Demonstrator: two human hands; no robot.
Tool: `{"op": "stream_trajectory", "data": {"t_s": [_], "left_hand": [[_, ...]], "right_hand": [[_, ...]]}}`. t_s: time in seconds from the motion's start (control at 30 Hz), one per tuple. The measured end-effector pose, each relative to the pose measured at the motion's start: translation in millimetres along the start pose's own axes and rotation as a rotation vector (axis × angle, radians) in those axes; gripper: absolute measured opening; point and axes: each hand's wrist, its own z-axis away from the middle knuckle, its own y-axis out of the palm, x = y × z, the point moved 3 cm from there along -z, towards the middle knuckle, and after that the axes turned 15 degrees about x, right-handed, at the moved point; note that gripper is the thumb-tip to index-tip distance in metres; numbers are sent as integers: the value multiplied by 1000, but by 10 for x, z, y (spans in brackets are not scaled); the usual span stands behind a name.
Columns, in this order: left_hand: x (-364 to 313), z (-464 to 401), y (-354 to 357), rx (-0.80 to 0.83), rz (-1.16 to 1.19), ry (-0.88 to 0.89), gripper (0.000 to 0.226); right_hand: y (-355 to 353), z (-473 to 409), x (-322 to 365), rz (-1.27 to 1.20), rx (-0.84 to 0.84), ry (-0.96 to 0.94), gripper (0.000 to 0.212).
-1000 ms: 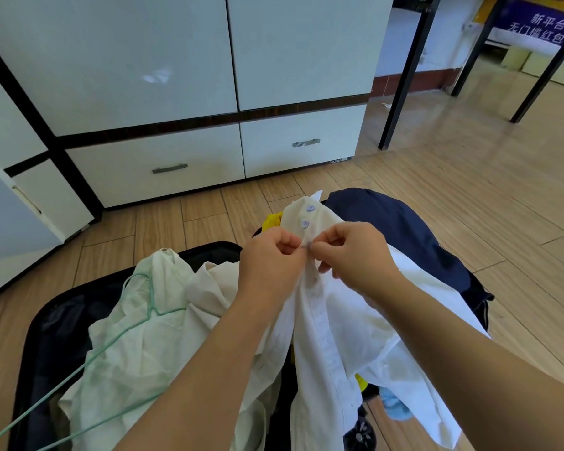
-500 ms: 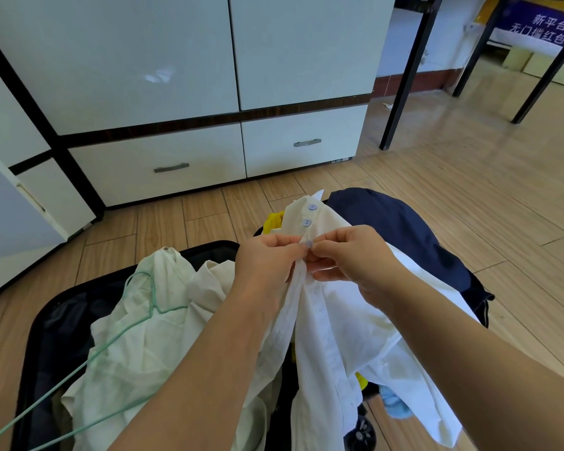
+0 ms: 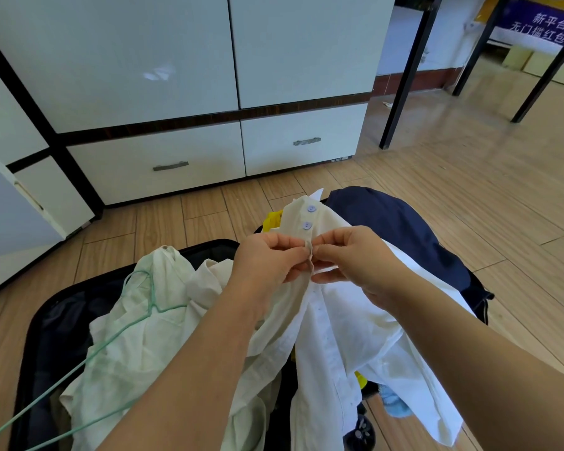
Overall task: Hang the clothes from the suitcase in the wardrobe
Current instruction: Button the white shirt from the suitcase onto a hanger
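A white button-up shirt (image 3: 339, 323) with pale purple buttons hangs over the open black suitcase (image 3: 46, 323). My left hand (image 3: 267, 258) pinches one edge of its front placket. My right hand (image 3: 355, 255) pinches the opposite edge, fingertips nearly meeting just below the two visible buttons. A second cream garment (image 3: 137, 330) lies in the suitcase with a thin green wire hanger (image 3: 144, 288) threaded through it. The white wardrobe (image 3: 192, 76) stands ahead with its doors closed.
A dark navy garment (image 3: 398, 229) lies at the suitcase's far right, with yellow fabric (image 3: 271, 219) beside the shirt collar. An open white door (image 3: 13, 216) juts out at left. Black metal frame legs (image 3: 407, 76) stand on the wooden floor at right.
Both hands stayed at the placket below the second button, with small finger shifts; the shirt fabric has bunched slightly between the fingertips.
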Motion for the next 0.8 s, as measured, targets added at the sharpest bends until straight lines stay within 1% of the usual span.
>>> {"op": "stream_trajectory", "data": {"t_s": [0.13, 0.23, 0.4, 0.5, 0.57, 0.6, 0.67, 0.8], "left_hand": [[-27, 7, 1, -96, -220, 131, 12], [-76, 48, 44, -137, -357, 213, 19], [-78, 59, 76, -188, -453, 251, 19], [-89, 42, 55, -183, -479, 244, 16], [-74, 18, 35, -143, -440, 207, 11], [-61, 9, 25, -111, -380, 176, 9], [-35, 2, 18, -46, -195, 85, 10], [-25, -3, 29, 27, 145, -120, 12]], "right_hand": [[3, -18, 23, 8, -62, 0, 12], [-8, -27, 35, 79, -116, -9, 13], [-7, -37, 48, 261, -192, -33, 14], [-31, -50, 35, 243, -200, -37, 11], [-43, -45, 28, 191, -187, -31, 10], [-47, -44, 28, 180, -184, -34, 11], [-48, -40, 29, 181, -185, -51, 13], [-44, -50, 36, 213, -186, -84, 22]]}}
